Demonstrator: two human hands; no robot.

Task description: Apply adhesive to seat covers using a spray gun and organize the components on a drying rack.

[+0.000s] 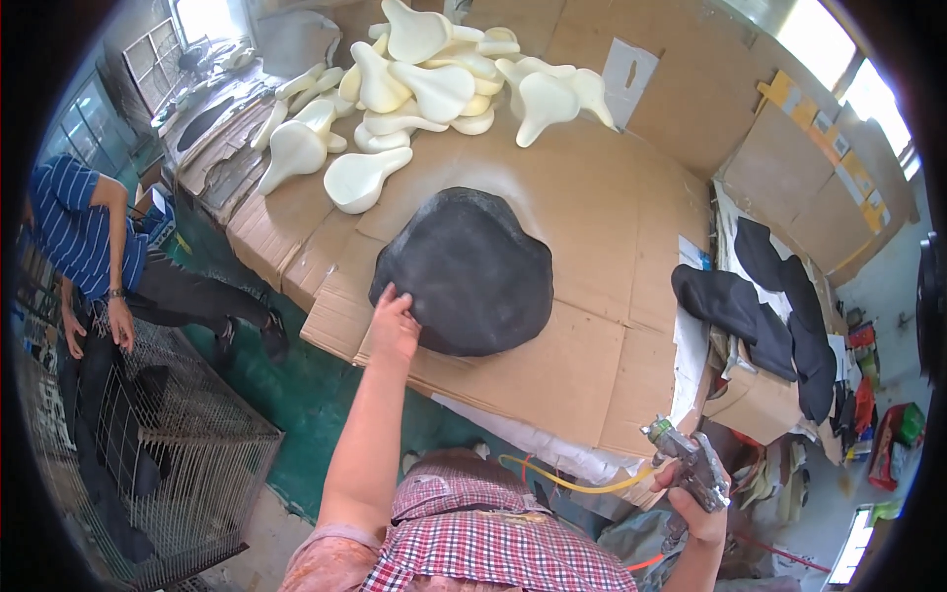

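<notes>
black piece: one; matt, fabric-like, faintly mottled; rounded outline, rim slightly wavy; lies flat mid-desk, on the near side of the saddles.
piece, direction: nearly as broad as deep; long axis not distinct enough to name.
left grip: fingers bent, touching the piece at its near left rim; whether the rim is pinched cannot be made out.
right grip: wrapped round the spray gun, well apart from the piece.
spray gun: grey metal, stained and crusted; green-tinged front; long axis slanting, front end to the upper left, toward the desk.
hose: yellow, smooth, curved; left of the gun.
desk: brown cardboard, flat, seamed; whitish haze beyond the piece.
saddles: many; cream, smooth, foam-like; broad backs, tapering noses, pointing various ways; heaped at the far side.
black pads: several; matt, lobed, overlapping; right side.
cage: wire mesh; dark, limp pieces inside; left side.
co-worker: striped top, hands at the cage.
</notes>
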